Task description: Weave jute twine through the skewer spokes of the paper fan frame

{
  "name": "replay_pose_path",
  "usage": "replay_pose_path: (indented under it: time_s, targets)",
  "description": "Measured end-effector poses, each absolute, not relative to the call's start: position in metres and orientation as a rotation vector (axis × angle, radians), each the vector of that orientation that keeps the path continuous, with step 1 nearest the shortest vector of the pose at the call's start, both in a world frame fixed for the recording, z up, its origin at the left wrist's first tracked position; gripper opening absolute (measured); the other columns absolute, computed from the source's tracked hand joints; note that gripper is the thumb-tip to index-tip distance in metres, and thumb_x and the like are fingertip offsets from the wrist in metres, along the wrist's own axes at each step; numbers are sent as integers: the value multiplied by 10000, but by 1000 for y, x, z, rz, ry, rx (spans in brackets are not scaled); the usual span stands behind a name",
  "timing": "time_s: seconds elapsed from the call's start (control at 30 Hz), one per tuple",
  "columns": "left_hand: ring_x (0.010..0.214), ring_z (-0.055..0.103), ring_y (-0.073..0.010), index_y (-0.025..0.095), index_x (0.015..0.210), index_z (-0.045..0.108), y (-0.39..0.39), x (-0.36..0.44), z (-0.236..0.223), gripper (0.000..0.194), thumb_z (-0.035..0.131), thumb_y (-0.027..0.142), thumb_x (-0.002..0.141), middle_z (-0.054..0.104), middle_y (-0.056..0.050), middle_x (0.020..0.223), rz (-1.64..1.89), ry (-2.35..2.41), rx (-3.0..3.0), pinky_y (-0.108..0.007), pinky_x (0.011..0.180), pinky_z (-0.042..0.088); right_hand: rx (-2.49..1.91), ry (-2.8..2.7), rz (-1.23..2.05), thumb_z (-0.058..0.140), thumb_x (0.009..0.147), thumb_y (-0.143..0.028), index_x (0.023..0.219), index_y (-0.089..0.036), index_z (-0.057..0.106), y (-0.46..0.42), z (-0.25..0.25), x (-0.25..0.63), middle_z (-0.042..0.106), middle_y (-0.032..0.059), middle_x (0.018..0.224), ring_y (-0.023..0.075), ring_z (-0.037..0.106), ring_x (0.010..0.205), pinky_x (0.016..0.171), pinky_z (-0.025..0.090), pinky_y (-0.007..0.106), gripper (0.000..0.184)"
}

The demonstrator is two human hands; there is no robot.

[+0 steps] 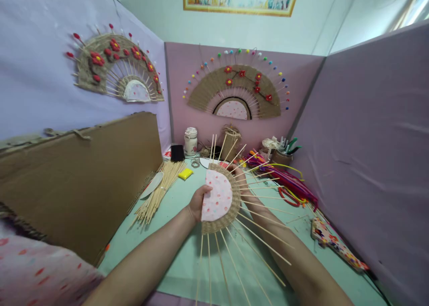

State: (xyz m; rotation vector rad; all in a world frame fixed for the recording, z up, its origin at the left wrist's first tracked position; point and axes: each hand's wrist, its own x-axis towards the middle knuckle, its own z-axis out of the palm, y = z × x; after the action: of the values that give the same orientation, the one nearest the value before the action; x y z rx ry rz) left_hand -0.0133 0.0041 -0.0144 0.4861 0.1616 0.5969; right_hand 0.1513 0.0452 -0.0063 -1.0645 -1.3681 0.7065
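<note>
A half-round fan (218, 195) is held up over the table, its straight side to the left. Pink dotted cloth covers its middle, a woven twine band (236, 199) curves round that, and thin bare wooden sticks (263, 243) spread outward. My left hand (198, 202) grips the straight side, thumb on the cloth and the other fingers behind. Behind the sticks at the upper right of the band is my right hand (238, 176), its fingers bent in at the rim. The sticks and band partly cover it, so what it pinches cannot be made out.
Loose sticks (160, 192) lie left, beside a yellow packet (185, 174). Colourful pipe cleaners (295, 185), red-handled scissors (288, 196) and a patterned glue gun (335, 243) lie right. Behind stand a white jar (191, 141) and a twine roll (231, 145). Finished fans (208, 89) hang on the partitions.
</note>
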Motion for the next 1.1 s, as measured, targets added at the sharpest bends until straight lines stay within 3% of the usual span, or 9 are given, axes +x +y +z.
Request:
replay_pose_path:
  time_s: [0.1,0.27,0.47,0.57,0.87,1.1]
  targets:
    - [925,631,-303,38,1071,609,8,-16,-12,474,487,333,721,700,-165,896,616,149,452,-431,879,397,-1158,-1312,648,665,626,-389,697,-254,563,50,-6,166,618,7,701,198,543,688,636,434,342,184]
    - [869,646,-300,49,1007,641,15,-18,-15,418,489,257,677,711,-140,816,662,193,437,-419,848,421,-1167,-1322,657,669,601,-450,702,-196,569,56,1,175,578,13,635,159,507,594,583,409,304,292]
    - [862,648,-308,31,980,649,13,-15,-22,415,503,251,660,708,-158,792,681,231,430,-423,834,430,-1149,-1348,629,669,605,-470,700,-185,581,57,-1,176,586,18,628,136,486,553,543,402,279,312]
    - [847,656,-299,30,1001,644,14,-16,-24,418,499,167,634,709,-158,805,622,211,479,-417,825,434,-1161,-1340,634,682,585,-455,693,-179,578,59,1,183,564,1,596,113,454,514,511,382,262,314]
    - [795,668,-282,7,932,657,21,-25,-18,389,461,125,617,700,-185,872,582,232,522,-379,748,471,-1099,-1380,943,725,581,-379,827,-159,600,45,26,246,546,-32,589,68,415,466,450,311,211,353]
    - [850,663,-270,24,965,643,28,-28,-21,386,456,135,646,697,-166,921,604,249,495,-395,812,458,-1081,-1420,964,716,614,-365,876,-182,593,15,55,277,604,5,731,106,530,589,527,410,234,343]
